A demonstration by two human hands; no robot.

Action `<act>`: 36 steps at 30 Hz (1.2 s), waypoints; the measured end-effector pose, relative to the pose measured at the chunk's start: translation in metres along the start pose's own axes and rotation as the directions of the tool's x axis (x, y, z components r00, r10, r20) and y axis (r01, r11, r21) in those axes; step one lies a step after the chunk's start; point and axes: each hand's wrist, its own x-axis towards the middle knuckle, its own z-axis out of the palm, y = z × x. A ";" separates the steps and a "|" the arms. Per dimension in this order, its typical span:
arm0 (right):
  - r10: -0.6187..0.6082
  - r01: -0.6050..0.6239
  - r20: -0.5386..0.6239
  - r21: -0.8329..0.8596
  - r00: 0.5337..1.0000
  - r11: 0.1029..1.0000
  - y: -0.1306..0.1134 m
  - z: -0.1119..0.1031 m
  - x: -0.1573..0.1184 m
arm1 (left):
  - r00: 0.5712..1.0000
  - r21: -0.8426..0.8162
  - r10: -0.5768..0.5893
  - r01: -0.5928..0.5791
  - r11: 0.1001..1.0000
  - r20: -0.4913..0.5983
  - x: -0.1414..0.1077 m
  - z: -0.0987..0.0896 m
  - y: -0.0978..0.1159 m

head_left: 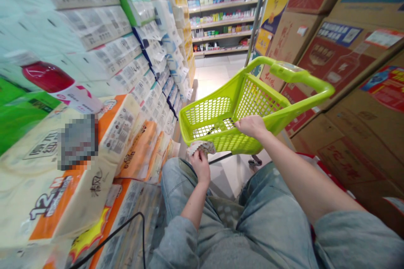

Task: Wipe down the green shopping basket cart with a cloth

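Observation:
A lime-green shopping cart (252, 147) with perforated walls stands before my knees, tilted in the view. My left hand (201, 166) pinches a crumpled, pale patterned cloth (203, 147) against the cart's near left corner. On the cart's near side rim, my right hand (251, 127) is closed round the edge. The cart's basket shows its slotted floor with nothing lying on it. My legs in faded jeans (274, 214) are bent below both hands.
Stacked tissue packs (123, 130) line the left, topped by a red-and-white bottle (59, 82) and a blurred-out flat item (78, 141). Cardboard cartons (341, 50) rise on the right. A black cable (126, 221) crosses the lower left. Product shelves (221, 6) stand beyond the tiled aisle.

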 end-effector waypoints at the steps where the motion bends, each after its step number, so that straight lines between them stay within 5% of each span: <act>1: -0.001 0.001 -0.003 0.003 1.000 1.000 0.000 0.000 0.000 | 1.000 0.007 0.018 -0.018 1.000 0.001 0.000 0.001 0.003; 8: 0.015 -0.014 -0.020 0.037 1.000 0.999 -0.005 0.001 -0.003 | 1.000 0.095 0.016 -0.016 0.995 -0.001 0.000 0.000 -0.001; 21: 0.021 -0.020 -0.014 0.034 1.000 0.999 -0.006 -0.001 -0.006 | 0.910 0.094 0.267 -0.310 0.946 0.316 -0.002 -0.009 -0.013; 27: 0.018 -0.018 -0.014 0.038 1.000 0.999 -0.011 -0.003 -0.009 | 0.959 0.097 0.187 -0.211 0.973 0.212 -0.001 -0.004 -0.013; 33: 0.008 -0.006 -0.034 0.034 0.999 0.999 -0.014 -0.001 -0.010 | 0.963 0.091 0.192 -0.212 0.973 0.191 0.014 -0.007 0.000; 36: 0.009 -0.007 -0.049 0.043 0.999 0.999 -0.014 0.000 -0.010 | 0.988 0.066 0.104 -0.112 0.992 0.115 0.012 -0.007 0.002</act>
